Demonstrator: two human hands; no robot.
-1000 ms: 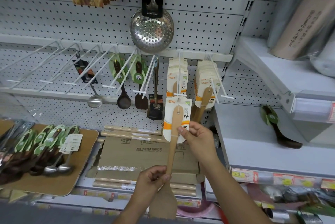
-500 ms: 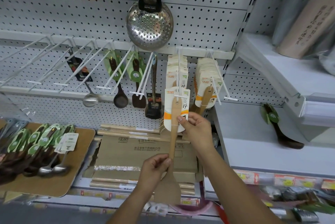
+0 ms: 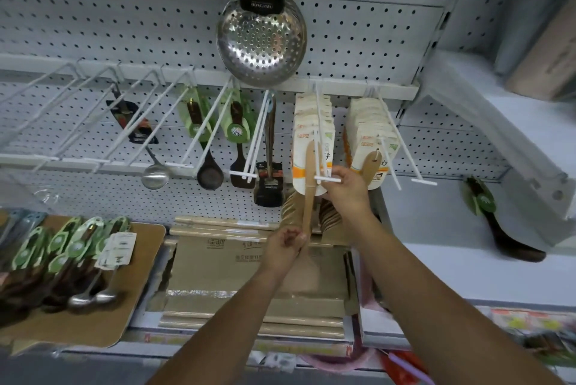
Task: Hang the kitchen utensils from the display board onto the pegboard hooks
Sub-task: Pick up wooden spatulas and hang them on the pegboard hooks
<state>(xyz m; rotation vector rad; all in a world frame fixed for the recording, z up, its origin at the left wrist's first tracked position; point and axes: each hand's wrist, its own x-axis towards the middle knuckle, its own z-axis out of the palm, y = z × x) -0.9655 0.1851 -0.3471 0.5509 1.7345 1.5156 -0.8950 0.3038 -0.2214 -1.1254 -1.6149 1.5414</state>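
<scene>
The spatula (image 3: pixel 308 197) was gripped low on its shaft by the curled left hand (image 3: pixel 285 246), long axis near upright, blade hidden behind that hand. Just up and right of the shaft, the right hand (image 3: pixel 346 190) was curled at the hook (image 3: pixel 318 118) tip, seemingly pinching the card (image 3: pixel 299 171). The hang hole, and whether it was on the hook, could not be made out.

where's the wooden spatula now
Head view, centre: the wooden spatula stands upright at a white hook's tip, left hand gripping its lower handle, right hand pinching its top, below-right of the steel skimmer.
</scene>
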